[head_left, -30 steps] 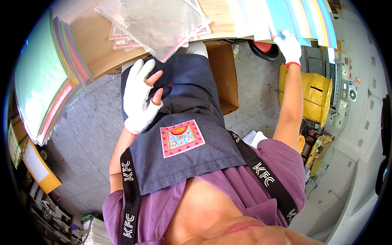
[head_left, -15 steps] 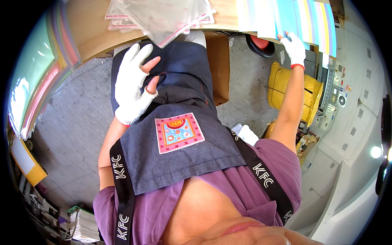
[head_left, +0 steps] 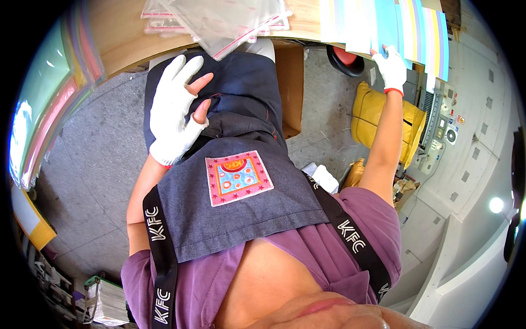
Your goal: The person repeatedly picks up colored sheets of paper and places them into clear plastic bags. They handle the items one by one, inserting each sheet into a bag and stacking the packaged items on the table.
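My left hand (head_left: 178,112), in a white glove with bare thumb and forefinger tips, hovers over my dark apron (head_left: 241,216). Its fingers are stretched and apart, with nothing in them. My right hand (head_left: 391,70), gloved the same way, reaches out to the near edge of the blue sheets (head_left: 387,27) at the right of the table. Its bare thumb and forefinger rest apart at that edge. Striped pastel sheets (head_left: 435,46) fan out beside it. Several clear plastic bags (head_left: 224,24) with pink edge strips lie on the table ahead of me.
The wooden table (head_left: 118,33) curves across the top. Glossy coloured plastic packs (head_left: 46,104) are piled at the left. Beneath the table stands a cardboard box (head_left: 292,90). A yellow bundle (head_left: 386,123) sits on the floor near my right arm, beside a round black-and-red object (head_left: 346,59).
The whole view has shifted slightly. My left hand keeps its spread pose, and my right hand stays at the sheets' edge with its fingers slightly shifted.
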Demonstrator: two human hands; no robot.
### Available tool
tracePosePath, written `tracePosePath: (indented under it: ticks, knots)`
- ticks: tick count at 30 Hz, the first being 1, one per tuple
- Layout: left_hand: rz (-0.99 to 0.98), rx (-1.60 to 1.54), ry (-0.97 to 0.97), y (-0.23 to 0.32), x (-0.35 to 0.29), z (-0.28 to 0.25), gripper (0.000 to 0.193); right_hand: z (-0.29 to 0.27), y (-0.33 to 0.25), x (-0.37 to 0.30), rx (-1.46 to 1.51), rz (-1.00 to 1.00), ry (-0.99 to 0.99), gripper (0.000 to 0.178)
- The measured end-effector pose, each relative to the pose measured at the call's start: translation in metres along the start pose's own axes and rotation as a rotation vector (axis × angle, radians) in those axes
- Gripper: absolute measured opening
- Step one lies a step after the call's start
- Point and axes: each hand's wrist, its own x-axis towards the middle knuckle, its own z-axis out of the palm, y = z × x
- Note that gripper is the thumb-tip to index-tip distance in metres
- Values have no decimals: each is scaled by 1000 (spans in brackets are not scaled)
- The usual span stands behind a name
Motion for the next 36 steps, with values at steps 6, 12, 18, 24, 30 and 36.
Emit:
tracePosePath:
  ticks: [6, 12, 18, 24, 30, 36]
  knots:
    - [2, -1, 8, -2, -1, 2, 34, -12, -5, -4, 78, -7, -14, 58]
    - [26, 1, -12, -3, 1, 4, 32, -10, 0, -3, 92, -23, -26, 54]
    - [29, -11, -24, -4, 1, 8, 34, -6, -6, 1, -62, -59, 17, 57]
    - [32, -21, -23, 0, 5, 10, 35, 4, -41, -6, -247, 65, 11, 56]
    - [96, 34, -4, 10, 10, 11, 33, 7, -41, -15, -276, 13, 107, 49]
    - [224, 23, -103, 33, 35, 24, 33, 9, 3, -26, -160, -297, 435, 32]
